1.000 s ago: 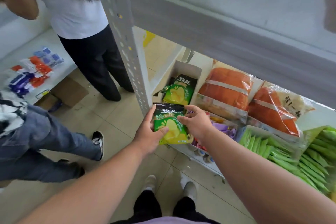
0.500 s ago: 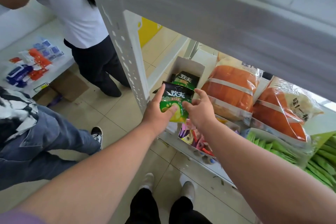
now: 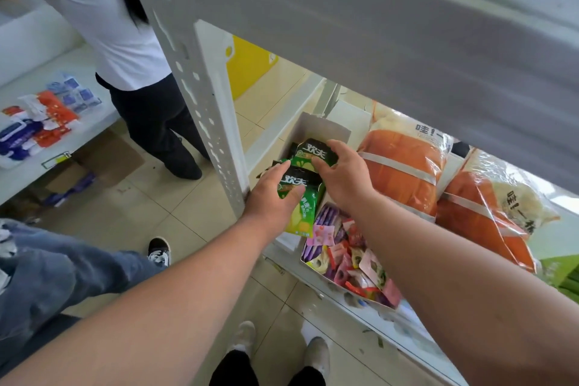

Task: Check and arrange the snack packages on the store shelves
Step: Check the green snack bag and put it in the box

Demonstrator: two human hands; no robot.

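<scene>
A green and black snack packet [image 3: 301,201] is at the front of a white cardboard box [image 3: 326,128] on the low shelf. My left hand [image 3: 273,194] grips this packet by its left side, thumb across the front. A second, matching packet [image 3: 310,152] stands further back in the box. My right hand [image 3: 343,172] holds that packet, fingers curled over its top edge. More packets lie beneath, mostly hidden.
Two big orange bags [image 3: 404,163] lie to the right of the box. A tray of small mixed sweets [image 3: 347,257] sits in front. The white perforated shelf post [image 3: 200,97] stands just left of my left hand. Two people stand on the floor at left.
Both hands carried the green packet up and into the box. My right hand let go of it and took hold of the packet further back.
</scene>
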